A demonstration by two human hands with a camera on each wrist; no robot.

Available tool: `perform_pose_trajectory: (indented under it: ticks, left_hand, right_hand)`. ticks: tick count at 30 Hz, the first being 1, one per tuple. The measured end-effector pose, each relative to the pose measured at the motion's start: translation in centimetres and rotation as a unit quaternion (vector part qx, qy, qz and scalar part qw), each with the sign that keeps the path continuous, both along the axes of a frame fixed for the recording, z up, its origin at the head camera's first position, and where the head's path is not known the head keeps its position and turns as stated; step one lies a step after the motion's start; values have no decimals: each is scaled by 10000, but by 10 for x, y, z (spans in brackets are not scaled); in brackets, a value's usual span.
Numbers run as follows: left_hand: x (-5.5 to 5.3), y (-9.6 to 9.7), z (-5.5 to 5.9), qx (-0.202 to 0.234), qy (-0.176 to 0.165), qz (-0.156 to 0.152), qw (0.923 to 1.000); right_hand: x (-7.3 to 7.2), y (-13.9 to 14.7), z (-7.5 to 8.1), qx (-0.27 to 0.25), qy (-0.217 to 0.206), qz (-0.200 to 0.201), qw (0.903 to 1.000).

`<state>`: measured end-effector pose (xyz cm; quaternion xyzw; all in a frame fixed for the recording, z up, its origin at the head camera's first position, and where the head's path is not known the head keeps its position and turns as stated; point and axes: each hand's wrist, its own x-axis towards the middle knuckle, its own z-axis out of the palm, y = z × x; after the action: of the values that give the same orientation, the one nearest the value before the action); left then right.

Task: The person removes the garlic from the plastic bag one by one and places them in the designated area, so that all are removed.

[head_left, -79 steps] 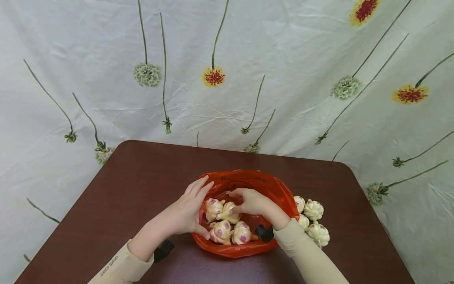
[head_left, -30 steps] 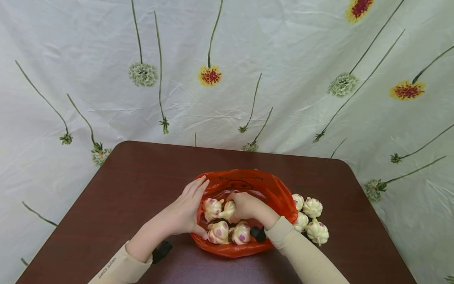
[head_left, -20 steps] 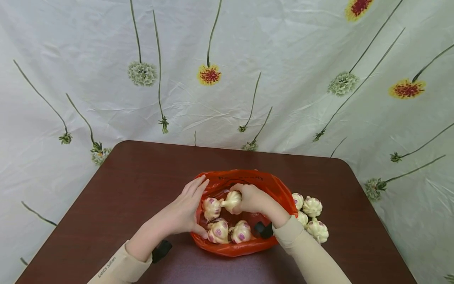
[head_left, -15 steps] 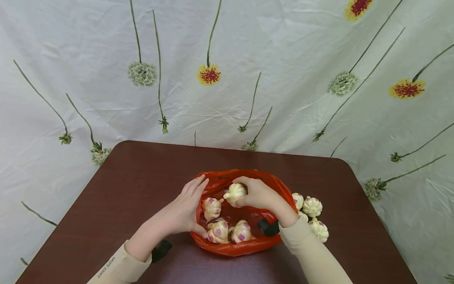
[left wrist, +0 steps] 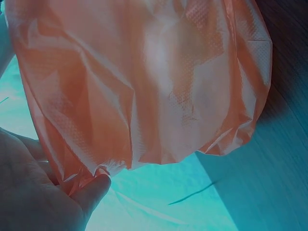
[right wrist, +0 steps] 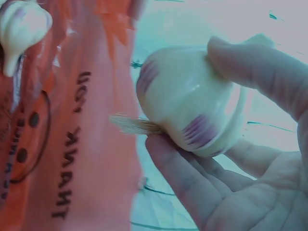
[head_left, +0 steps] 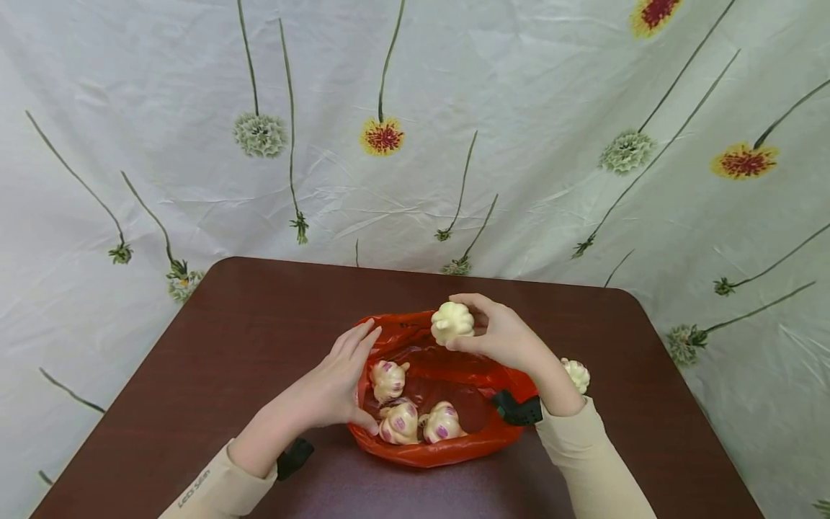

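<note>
My right hand (head_left: 502, 335) grips a garlic bulb (head_left: 452, 323) between thumb and fingers, held up over the far rim of a red plastic bag (head_left: 447, 454). The right wrist view shows this bulb (right wrist: 187, 96) up close, with purple patches and a tuft of dry roots. With its thumb hooked on the bag's rim, my left hand (head_left: 331, 389) holds the bag's left side, fingers spread along it. Three more bulbs lie inside: one at the left (head_left: 389, 380), one at the front (head_left: 398, 423) and one in the front middle (head_left: 443, 423).
Outside the bag on the right, a garlic bulb (head_left: 576, 375) shows on the dark brown table (head_left: 279, 310); my right forearm covers the others of that group. A white cloth with printed flowers (head_left: 532, 94) hangs behind the table.
My right hand has reached into the bag, taken hold of a garlic bulb and lifted it up and to the right, over the far rim. The left hand has stayed at the bag's left side.
</note>
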<state>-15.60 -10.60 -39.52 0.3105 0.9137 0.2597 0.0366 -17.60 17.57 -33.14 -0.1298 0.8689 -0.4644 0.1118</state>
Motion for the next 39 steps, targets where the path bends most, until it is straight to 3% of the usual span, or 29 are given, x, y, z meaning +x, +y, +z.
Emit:
perform_pose_trajectory:
  ticks: [7,18,33,39]
  left_hand:
    - [2,-2,-2,9,-35,-31,10000]
    - [1,-3,-1,-2,10,-26,10000]
    - [0,-2,-2,42,-81,9,10000]
    - [0,-2,-2,52,-86,-1,9999]
  right_hand:
    - [11,18,12,-493,192,-335,9980]
    - [27,59,17,-440,313,-1071,9928]
    - [71,113,-4,16,372,-1948,9801]
    - [83,127,-21,68,22,-2062,9785]
